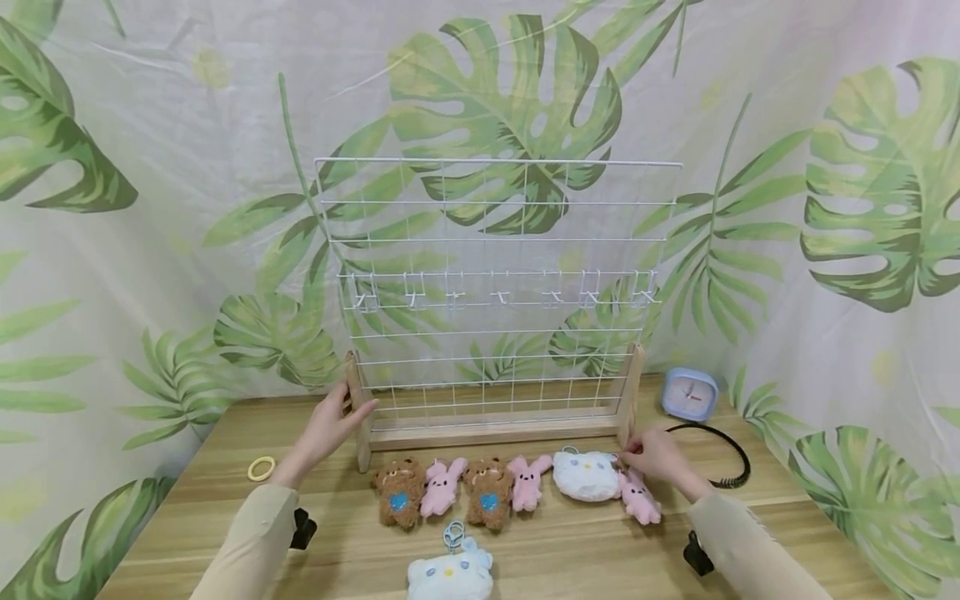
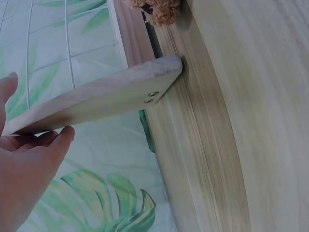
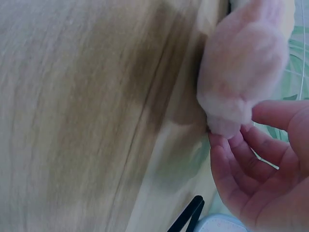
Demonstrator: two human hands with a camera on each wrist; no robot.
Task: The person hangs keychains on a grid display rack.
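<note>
My left hand (image 1: 336, 421) grips the left wooden post (image 2: 104, 99) of a white wire grid rack (image 1: 487, 333), thumb on one side and fingers on the other. At the rack's right foot, my right hand (image 1: 660, 457) pinches one end of a pink bunny plush (image 1: 640, 498) between thumb and fingertips (image 3: 219, 141). Left of that bunny lies a white cat-face plush (image 1: 587, 477). Farther left, two brown bear plushes (image 1: 400, 500) with blue hearts alternate with two more pink bunnies (image 1: 527, 483).
Another cat-face plush (image 1: 450, 575) with a blue ring lies at the table's front. Several clear hooks (image 1: 498, 298) hang across the grid. A blue clock (image 1: 689, 394) and a black headband (image 1: 742, 454) are at the right, and a yellow ring (image 1: 262, 469) at the left. Behind hangs a leaf-print cloth (image 1: 187, 250).
</note>
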